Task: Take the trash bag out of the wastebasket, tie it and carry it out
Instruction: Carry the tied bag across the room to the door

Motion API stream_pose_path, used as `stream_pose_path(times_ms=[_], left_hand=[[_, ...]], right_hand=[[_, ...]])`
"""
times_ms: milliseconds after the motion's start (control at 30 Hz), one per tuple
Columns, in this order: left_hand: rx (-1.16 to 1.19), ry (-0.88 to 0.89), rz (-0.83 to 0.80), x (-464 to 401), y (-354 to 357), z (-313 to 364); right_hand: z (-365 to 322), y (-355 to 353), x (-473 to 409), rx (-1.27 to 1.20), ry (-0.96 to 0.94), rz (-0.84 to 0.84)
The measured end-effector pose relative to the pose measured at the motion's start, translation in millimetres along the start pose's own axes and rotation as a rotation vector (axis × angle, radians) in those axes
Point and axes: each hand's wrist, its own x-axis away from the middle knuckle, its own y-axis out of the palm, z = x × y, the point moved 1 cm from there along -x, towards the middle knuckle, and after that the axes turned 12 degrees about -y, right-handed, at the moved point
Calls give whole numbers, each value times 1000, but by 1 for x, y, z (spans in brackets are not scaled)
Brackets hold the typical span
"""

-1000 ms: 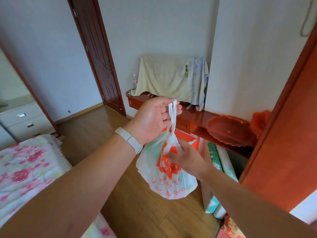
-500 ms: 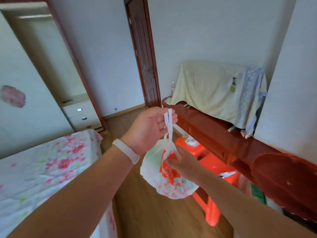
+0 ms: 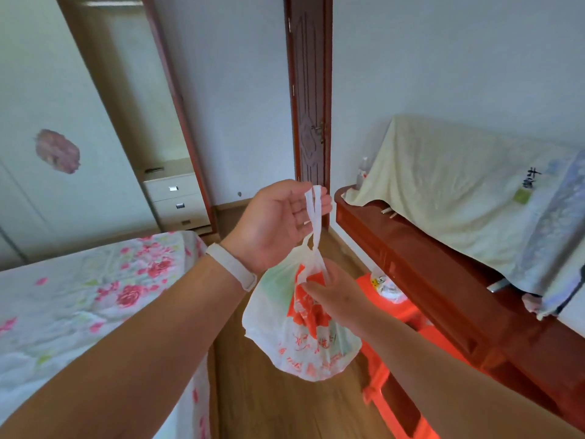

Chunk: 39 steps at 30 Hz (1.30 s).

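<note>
A white plastic trash bag (image 3: 294, 340) with orange print hangs in the air over the wooden floor. My left hand (image 3: 278, 221), with a white band on its wrist, holds the bag's two handle loops up by the fingertips. Just below, my right hand (image 3: 332, 296) pinches the twisted neck of the bag. The wastebasket is not in view.
A bed (image 3: 79, 296) with a floral cover lies at the left. A dark red sideboard (image 3: 443, 264) with a cloth-covered object stands at the right, with orange plastic stools (image 3: 408, 318) in front. A brown door (image 3: 311, 99) is straight ahead, beside white drawers (image 3: 175, 198).
The view has swung left, so the door now sits at the centre and the bed fills more of the left. Both hands keep hold of the bag.
</note>
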Motion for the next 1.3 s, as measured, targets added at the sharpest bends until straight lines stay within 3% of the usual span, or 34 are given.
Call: stream_pose_path(times_ms=[567, 900, 1300], left_hand=[[19, 57, -14, -138, -187, 133], [81, 27, 128, -248, -279, 156], [61, 50, 241, -414, -359, 233]], right_hand=[[-30, 67, -266, 72, -64, 5], [17, 98, -392, 11, -12, -111], [47, 85, -611, 65, -213, -208]])
